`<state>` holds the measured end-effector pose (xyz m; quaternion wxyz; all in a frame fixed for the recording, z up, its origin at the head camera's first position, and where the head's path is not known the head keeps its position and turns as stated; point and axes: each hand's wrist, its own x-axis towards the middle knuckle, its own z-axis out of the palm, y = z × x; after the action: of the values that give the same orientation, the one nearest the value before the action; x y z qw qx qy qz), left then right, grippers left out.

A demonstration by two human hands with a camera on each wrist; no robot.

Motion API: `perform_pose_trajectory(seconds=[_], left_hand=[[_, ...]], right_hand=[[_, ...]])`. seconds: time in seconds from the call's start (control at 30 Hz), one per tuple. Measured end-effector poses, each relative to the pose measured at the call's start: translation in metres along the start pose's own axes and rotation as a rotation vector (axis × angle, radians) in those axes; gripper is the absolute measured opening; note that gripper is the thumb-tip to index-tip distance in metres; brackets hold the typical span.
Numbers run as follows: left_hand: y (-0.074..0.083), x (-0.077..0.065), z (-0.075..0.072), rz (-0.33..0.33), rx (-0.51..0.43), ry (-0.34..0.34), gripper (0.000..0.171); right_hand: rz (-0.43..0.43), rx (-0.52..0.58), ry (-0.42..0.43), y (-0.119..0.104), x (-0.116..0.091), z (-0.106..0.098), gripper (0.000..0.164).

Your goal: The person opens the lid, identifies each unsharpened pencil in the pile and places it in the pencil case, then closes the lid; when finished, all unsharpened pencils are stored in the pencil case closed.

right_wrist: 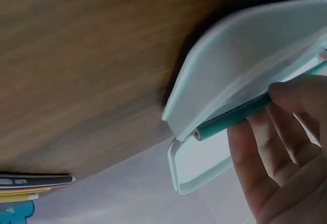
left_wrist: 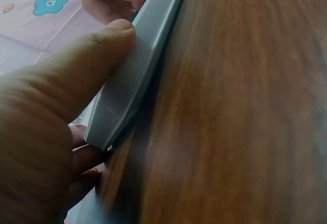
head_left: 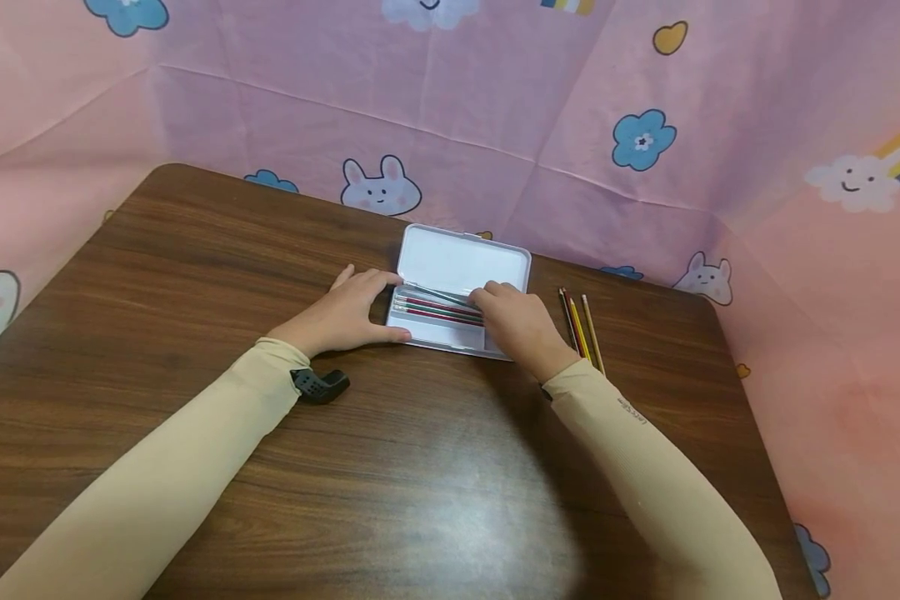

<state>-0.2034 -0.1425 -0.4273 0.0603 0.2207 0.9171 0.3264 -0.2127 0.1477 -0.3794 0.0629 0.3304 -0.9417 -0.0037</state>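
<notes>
A white pencil case (head_left: 442, 335) lies open on the table with its lid (head_left: 465, 260) tilted back. Several red and green pencils (head_left: 438, 310) lie side by side in its rear compartment. At the left end, my left hand (head_left: 345, 315) grips the case, thumb (left_wrist: 110, 45) on the front wall and fingers round the far side. My right hand (head_left: 521, 325) pinches a green pencil (right_wrist: 232, 117) between thumb and fingers over the case's right part. That pencil lies along the case, its flat wooden end towards the right; its other end is mostly hidden in the right wrist view.
Right of the case lie several loose pencils (head_left: 579, 325), black, yellow and natural wood, partly behind the right forearm. The brown wooden table (head_left: 390, 467) stretches towards me. A pink patterned cloth (head_left: 480, 108) hangs right behind the table's far edge.
</notes>
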Motion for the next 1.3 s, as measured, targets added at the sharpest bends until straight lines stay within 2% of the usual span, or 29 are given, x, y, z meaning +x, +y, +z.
perform_pose_trajectory(seconds=[0.3, 0.6, 0.77, 0.93, 1.07, 1.2, 1.3], left_hand=[[-0.001, -0.001, 0.000, 0.007, -0.016, 0.009, 0.096], [-0.002, 0.000, 0.001, -0.013, 0.005, 0.004, 0.096], [-0.001, 0.000, 0.001, -0.005, -0.001, 0.001, 0.097], [0.000, 0.001, 0.002, 0.003, -0.005, 0.000, 0.097], [0.000, 0.002, 0.003, 0.002, -0.001, 0.000, 0.098], [0.000, 0.001, 0.002, 0.002, -0.004, 0.000, 0.098], [-0.001, 0.001, 0.001, 0.003, -0.003, -0.002, 0.098]], right_hand=[[-0.001, -0.062, -0.099, -0.001, 0.013, 0.004, 0.024], [-0.025, -0.062, -0.092, 0.001, 0.018, 0.006, 0.025], [-0.018, -0.032, -0.054, 0.002, 0.013, 0.008, 0.023], [0.001, 0.024, 0.012, 0.014, -0.005, 0.002, 0.017], [0.043, 0.058, 0.029, 0.036, -0.030, -0.011, 0.014], [0.164, 0.116, 0.007, 0.067, -0.061, -0.022, 0.018], [0.288, 0.211, -0.042, 0.093, -0.085, -0.027, 0.023]])
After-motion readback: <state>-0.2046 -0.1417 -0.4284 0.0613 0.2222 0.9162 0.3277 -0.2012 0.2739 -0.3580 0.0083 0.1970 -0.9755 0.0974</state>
